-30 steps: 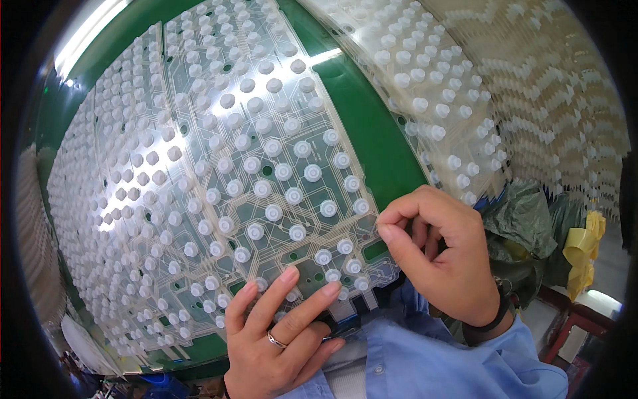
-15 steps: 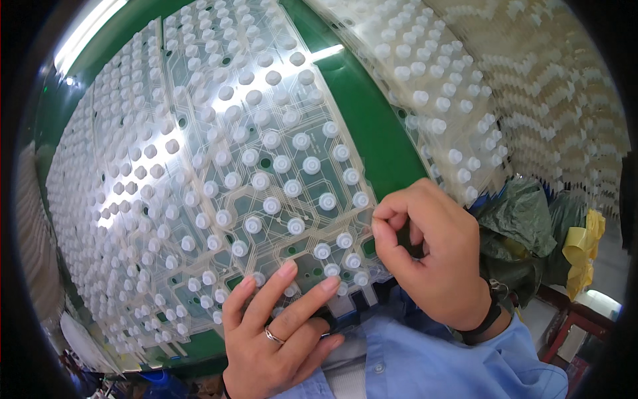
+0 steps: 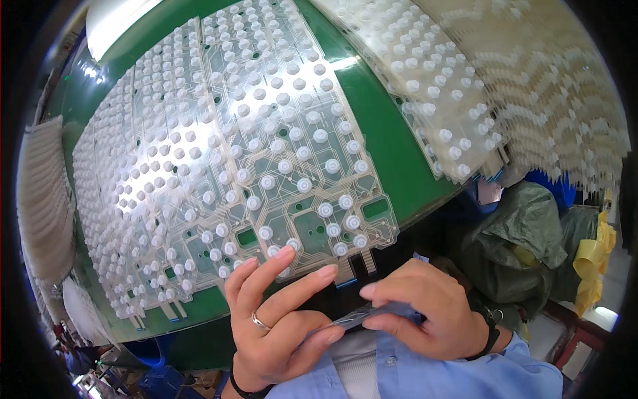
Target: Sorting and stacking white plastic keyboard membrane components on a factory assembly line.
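Note:
Clear keyboard membrane sheets (image 3: 312,223) with rows of white rubber domes lie side by side on a green tabletop (image 3: 372,110). Close to my body, a thin, shiny, greyish strip of plastic film (image 3: 353,318) spans the gap between my hands. My left hand (image 3: 276,326) pinches one end between thumb and a bent finger, while its other fingers stretch toward the near edge of the closest sheet. The thumb and fingers of my right hand (image 3: 432,309) close on the other end, beyond the sheet's near right corner. Parts of the film are hidden inside both hands.
Another domed sheet (image 3: 438,100) lies to the right, beside a wide rippled stack of sheets (image 3: 551,100). A further stack (image 3: 46,193) stands at the far left. Dark green plastic bags (image 3: 522,246) and a yellow wrapper (image 3: 593,266) sit beyond the table's right edge.
My right hand has moved from the sheet's right edge down toward my body. The film now shows between both hands. My left thumb and bent finger have closed on it; the view has shifted.

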A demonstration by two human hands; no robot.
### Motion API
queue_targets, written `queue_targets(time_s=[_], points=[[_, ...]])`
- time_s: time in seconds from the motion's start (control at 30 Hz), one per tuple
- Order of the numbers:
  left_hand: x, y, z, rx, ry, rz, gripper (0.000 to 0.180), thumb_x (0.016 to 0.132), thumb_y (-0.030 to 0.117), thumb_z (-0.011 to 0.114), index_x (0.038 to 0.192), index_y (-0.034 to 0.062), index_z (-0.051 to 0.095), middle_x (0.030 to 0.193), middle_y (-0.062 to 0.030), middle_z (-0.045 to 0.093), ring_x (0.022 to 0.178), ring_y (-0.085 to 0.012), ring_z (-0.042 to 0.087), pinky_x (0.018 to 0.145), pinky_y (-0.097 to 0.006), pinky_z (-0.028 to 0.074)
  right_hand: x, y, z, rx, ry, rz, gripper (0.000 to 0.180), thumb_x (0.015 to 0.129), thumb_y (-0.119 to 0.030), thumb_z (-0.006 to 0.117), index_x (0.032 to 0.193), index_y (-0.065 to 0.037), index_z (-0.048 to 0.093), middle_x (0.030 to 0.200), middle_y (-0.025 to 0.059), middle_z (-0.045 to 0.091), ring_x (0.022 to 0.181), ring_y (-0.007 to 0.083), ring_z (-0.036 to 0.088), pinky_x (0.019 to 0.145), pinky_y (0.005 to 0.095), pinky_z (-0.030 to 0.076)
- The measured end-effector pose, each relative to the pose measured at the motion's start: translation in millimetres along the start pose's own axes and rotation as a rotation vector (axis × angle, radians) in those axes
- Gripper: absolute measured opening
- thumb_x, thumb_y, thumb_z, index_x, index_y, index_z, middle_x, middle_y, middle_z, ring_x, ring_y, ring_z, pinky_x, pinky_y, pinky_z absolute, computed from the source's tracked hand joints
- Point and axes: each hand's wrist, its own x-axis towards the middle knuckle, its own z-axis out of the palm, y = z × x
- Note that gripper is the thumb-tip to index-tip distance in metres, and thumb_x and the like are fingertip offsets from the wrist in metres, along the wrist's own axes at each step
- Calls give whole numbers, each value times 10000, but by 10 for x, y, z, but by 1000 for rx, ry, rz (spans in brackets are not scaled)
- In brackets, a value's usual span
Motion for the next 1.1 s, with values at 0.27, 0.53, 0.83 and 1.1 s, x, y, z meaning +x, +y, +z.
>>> queue_targets(time_s=[0.27, 0.53, 0.83, 1.1], points=[[-25, 121, 31, 52, 50, -35, 230, 769, 286, 729, 645, 151, 589, 1097, -29, 703, 1179, -305, 556, 1043, -449, 300, -144, 33, -25, -23, 59, -3, 292, 776, -112, 758, 1041, -41, 658, 934, 107, 658, 786, 231, 648, 642, 298, 502], [118, 114, 89, 109, -31, -71, 214, 712, 224, 762, 664, 125, 578, 1086, -28, 702, 1146, -278, 574, 968, -414, 364, -83, 22, -292, -170, 221, -229, 234, 697, -7, 744, 916, -80, 707, 993, 95, 663, 871, 294, 635, 717, 363, 514], [287, 11, 232, 102, -204, 110, 196, 738, 224, 743, 708, 99, 594, 1221, -74, 649, 1222, -349, 538, 982, -467, 391, 254, 273, -304, 176, 280, 198, 84, 853, 17, 633, 935, 0, 640, 850, 55, 602, 708, 83, 568, 580, 204, 443], [232, -84, 222, 44, -197, 136, 232, 742, 272, 746, 656, 112, 601, 1151, -55, 684, 1208, -347, 554, 988, -469, 399, 393, 282, -266, 17, 194, 240, 51, 844, 4, 651, 892, -8, 639, 778, 43, 590, 542, 68, 492, 488, 218, 374]])
